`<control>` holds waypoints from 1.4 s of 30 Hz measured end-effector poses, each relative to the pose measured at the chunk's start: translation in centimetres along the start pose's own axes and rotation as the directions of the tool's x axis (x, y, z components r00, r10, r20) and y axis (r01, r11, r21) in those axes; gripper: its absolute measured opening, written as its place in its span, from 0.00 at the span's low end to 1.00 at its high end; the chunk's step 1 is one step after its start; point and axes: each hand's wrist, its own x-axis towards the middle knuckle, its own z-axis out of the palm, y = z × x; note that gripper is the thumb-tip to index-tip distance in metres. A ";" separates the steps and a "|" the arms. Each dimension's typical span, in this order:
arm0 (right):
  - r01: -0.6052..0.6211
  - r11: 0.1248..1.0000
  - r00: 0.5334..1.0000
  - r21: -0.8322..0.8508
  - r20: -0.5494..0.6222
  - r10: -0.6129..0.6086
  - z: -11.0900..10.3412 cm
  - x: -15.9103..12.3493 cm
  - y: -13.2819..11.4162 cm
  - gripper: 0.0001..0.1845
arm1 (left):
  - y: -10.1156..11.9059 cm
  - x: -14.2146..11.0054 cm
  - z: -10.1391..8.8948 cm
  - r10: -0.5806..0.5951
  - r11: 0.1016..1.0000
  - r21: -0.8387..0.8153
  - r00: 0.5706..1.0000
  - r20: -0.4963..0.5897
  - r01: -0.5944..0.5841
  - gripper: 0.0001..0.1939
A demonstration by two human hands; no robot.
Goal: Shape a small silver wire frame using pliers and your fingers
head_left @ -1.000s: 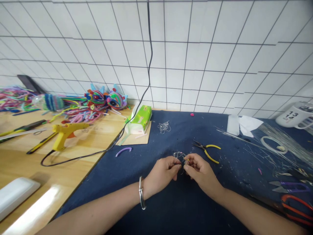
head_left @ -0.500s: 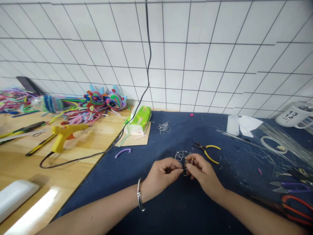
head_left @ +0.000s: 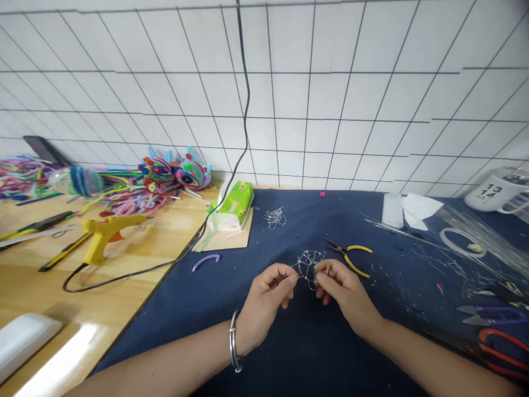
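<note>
A small round frame of bent silvery wire [head_left: 306, 264] is held over the dark blue cloth, between my two hands. My right hand [head_left: 341, 289] pinches its right side between thumb and fingers. Thumb and forefinger of my left hand [head_left: 273, 292] are closed on a thin wire end that runs to the frame's left side. A silver bangle [head_left: 233, 341] circles my left wrist. Just beyond my right hand lie pliers with yellow handles [head_left: 359, 259], their jaws pointing up and left.
A wire tangle [head_left: 275, 218], a purple curved piece [head_left: 205, 262] and a green tissue pack [head_left: 235, 201] lie left of centre. On the wooden part sits a yellow glue gun [head_left: 101, 237]. To the right are straight wires [head_left: 487, 237], purple snips [head_left: 491, 314], red-handled scissors [head_left: 504, 344] and a white mug [head_left: 494, 193].
My left hand has drawn away to the left from my right hand, with a thin wire stretched from it. More of the round wire frame now shows between the hands.
</note>
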 end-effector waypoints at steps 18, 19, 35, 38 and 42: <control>-0.054 0.999 0.996 0.005 0.074 0.053 -0.1 0.2 -0.3 0.11 | -0.1 0.8 -0.3 -0.098 0.989 -0.108 0.994 0.055 0.104 0.04; -0.055 0.998 0.995 -0.014 0.082 0.056 -0.1 0.2 -0.3 0.11 | -0.2 0.8 -0.3 -0.101 0.988 -0.113 0.994 0.051 0.106 0.05; 0.079 0.976 0.997 -0.204 0.004 -0.080 0.1 -0.1 -0.3 0.12 | -0.4 1.3 -0.5 -0.202 0.972 -0.105 0.974 0.101 0.212 0.10; 0.088 0.970 0.996 -0.225 -0.009 -0.092 0.1 -0.2 -0.5 0.12 | -0.2 1.3 -0.5 -0.203 0.971 -0.106 0.974 0.104 0.213 0.09; 0.083 0.970 0.996 -0.229 -0.001 -0.086 0.0 -0.3 -0.7 0.11 | -0.2 1.3 -0.6 -0.199 0.969 -0.125 0.975 0.101 0.211 0.07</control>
